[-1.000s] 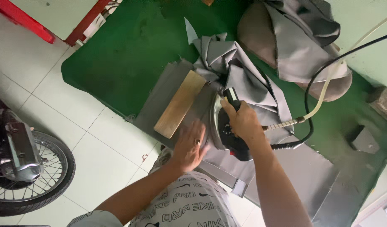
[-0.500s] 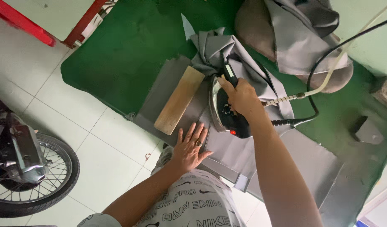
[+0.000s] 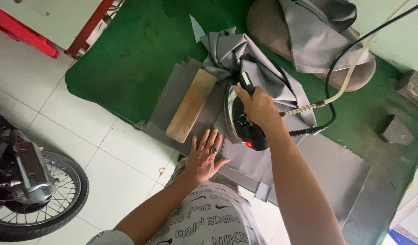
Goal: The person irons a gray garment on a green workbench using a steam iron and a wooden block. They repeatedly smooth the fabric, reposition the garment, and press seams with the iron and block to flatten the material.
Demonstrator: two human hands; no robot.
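My right hand (image 3: 259, 106) grips the handle of a black steam iron (image 3: 240, 121), which rests on grey fabric (image 3: 245, 154) spread over a green-covered table (image 3: 127, 59). A red light glows at the iron's near end. My left hand (image 3: 205, 154) lies flat, fingers spread, on the fabric just in front of the iron, a ring on one finger. A wooden block (image 3: 191, 105) lies on the fabric to the left of the iron. Bunched grey cloth (image 3: 236, 52) is heaped beyond the iron.
A cord and hose (image 3: 336, 90) run from the iron to the upper right. A padded pressing form draped in grey cloth (image 3: 317, 36) sits at the back. Two dark blocks (image 3: 394, 129) lie at right. A motorcycle wheel (image 3: 36, 199) stands on the tiled floor, left.
The iron and my right hand stay in about the same spot on the fabric. My left hand has slid back from beside the iron and flattened with fingers spread.
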